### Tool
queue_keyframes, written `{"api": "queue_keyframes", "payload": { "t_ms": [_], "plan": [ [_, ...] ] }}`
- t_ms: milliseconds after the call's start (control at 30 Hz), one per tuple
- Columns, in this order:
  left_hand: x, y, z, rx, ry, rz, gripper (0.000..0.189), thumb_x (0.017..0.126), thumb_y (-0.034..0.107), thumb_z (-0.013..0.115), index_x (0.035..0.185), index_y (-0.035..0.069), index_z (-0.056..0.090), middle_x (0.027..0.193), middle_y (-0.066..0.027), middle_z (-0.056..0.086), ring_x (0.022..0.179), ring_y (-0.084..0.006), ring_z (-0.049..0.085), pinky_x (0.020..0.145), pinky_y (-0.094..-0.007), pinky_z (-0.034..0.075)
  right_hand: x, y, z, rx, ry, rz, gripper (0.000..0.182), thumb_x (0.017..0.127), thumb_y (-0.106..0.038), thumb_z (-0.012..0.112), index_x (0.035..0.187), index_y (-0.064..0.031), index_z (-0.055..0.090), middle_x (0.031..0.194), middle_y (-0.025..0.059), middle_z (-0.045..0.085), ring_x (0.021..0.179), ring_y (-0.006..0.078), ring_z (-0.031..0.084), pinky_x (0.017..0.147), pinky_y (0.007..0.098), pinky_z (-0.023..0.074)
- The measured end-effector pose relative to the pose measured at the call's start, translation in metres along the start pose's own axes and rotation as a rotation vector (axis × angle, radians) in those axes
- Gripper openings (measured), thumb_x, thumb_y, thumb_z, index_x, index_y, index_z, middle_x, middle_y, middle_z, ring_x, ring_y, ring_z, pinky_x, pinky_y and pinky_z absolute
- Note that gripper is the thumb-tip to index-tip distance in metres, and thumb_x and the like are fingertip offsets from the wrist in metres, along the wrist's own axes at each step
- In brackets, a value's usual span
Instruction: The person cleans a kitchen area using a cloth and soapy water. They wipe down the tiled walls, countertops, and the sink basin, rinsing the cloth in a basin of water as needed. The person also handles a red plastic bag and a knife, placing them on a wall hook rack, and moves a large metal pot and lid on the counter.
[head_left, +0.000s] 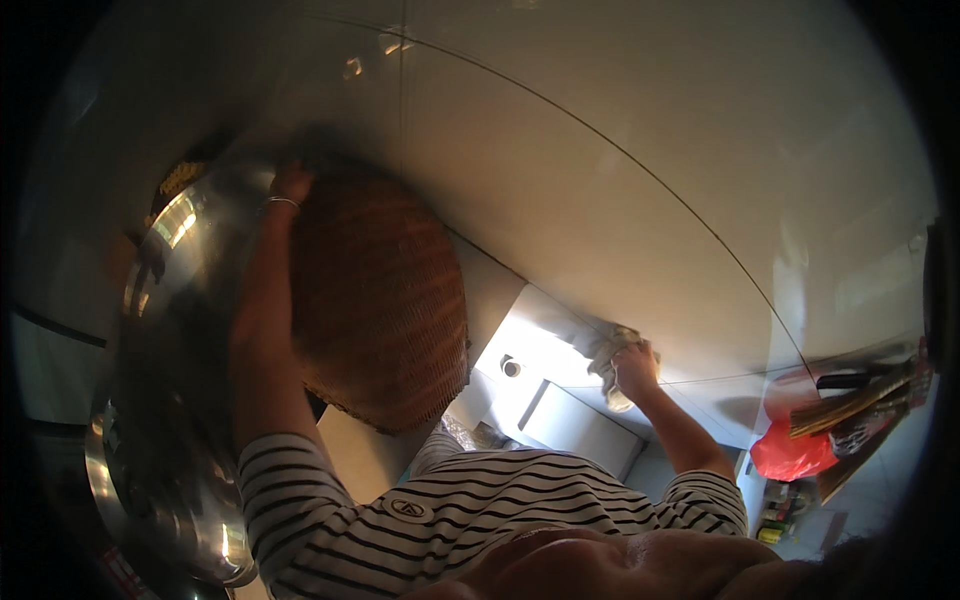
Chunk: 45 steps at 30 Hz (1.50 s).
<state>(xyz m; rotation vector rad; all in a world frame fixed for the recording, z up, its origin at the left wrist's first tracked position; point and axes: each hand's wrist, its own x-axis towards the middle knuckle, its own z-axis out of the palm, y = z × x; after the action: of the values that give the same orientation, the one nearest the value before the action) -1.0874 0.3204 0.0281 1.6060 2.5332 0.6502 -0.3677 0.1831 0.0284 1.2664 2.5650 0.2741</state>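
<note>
My left hand (292, 182) is at the upper edge of a round brown woven tray (382, 300), which stands tilted near the tiled wall. Shadow and blur partly hide its fingers, but it appears to grip the tray's rim. Beside that hand and behind my left forearm is a large shiny metal basin or lid (202, 247). My right hand (636, 369) is closed around a crumpled pale cloth (616, 360). It presses the cloth against the lower part of the tiled wall (600, 210), near a brightly lit patch.
A second shiny metal vessel (172, 480) stands at the lower left. A small round fitting or opening (511, 366) shows in the bright area beside a white box-like unit (577, 424). At right are a red plastic bag (793, 454) and a bundle of brownish sticks or bristles (851, 405).
</note>
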Motion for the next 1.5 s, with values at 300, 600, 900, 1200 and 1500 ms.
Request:
{"api": "queue_keyframes", "payload": {
  "t_ms": [300, 600, 900, 1200, 1500],
  "plan": [
    [-0.195, 0.198, -0.213, -0.602, 0.369, 0.192, 0.035, 0.092, 0.029, 0.053, 0.11, -0.001, 0.06, 0.104, -0.0098, 0.064, 0.098, -0.02, 0.057, 0.086, -0.0304, 0.042, -0.078, -0.024, 0.099, 0.658, -0.168, 0.638, 0.022, 0.075, -0.018, 0.051, 0.085, -0.0183, 0.071, 0.087, 0.0122, 0.067, 0.083, 0.0315, 0.064, 0.077, 0.0412, 0.0499],
    [-0.295, 0.411, -0.269, -0.771, 0.261, 0.66, 0.027, 0.091, 0.022, 0.055, 0.074, 0.001, 0.053, 0.067, 0.0044, 0.045, 0.066, -0.0054, 0.039, 0.06, -0.0219, 0.035, -0.12, -0.022, 0.121, 0.93, 0.048, 0.568, 0.026, 0.073, -0.015, 0.05, 0.087, -0.0194, 0.071, 0.086, 0.0128, 0.067, 0.081, 0.0324, 0.064, 0.077, 0.0404, 0.0509],
    [-0.297, 0.623, -0.268, -0.899, 0.154, 0.953, 0.036, 0.089, 0.027, 0.057, 0.064, 0.001, 0.047, 0.06, 0.0043, 0.037, 0.06, -0.0077, 0.034, 0.055, -0.0255, 0.032, -0.225, 0.007, 0.165, 0.998, 0.313, 0.603, 0.026, 0.07, -0.014, 0.05, 0.085, -0.0121, 0.071, 0.084, 0.018, 0.065, 0.079, 0.0354, 0.063, 0.074, 0.0405, 0.0508],
    [-0.278, 0.662, -0.247, -0.872, 0.182, 0.749, 0.038, 0.086, 0.03, 0.059, 0.065, 0.0, 0.05, 0.059, 0.0005, 0.044, 0.058, -0.0127, 0.041, 0.057, -0.0298, 0.037, -0.278, 0.002, 0.168, 1.024, 0.288, 0.692, 0.023, 0.07, -0.02, 0.054, 0.084, -0.0122, 0.07, 0.079, 0.017, 0.065, 0.076, 0.036, 0.063, 0.071, 0.0425, 0.0509],
    [-0.365, 0.545, -0.184, -1.405, 0.5, 0.813, 0.027, 0.079, 0.012, 0.067, 0.101, 0.004, 0.052, 0.099, -0.0071, 0.056, 0.094, -0.0164, 0.054, 0.087, -0.0328, 0.045, -0.196, -0.024, 0.152, 1.137, 0.31, 0.317, 0.022, 0.071, -0.011, 0.056, 0.09, -0.0079, 0.068, 0.089, 0.0145, 0.066, 0.082, 0.0297, 0.064, 0.072, 0.036, 0.0505]
  ]
}}
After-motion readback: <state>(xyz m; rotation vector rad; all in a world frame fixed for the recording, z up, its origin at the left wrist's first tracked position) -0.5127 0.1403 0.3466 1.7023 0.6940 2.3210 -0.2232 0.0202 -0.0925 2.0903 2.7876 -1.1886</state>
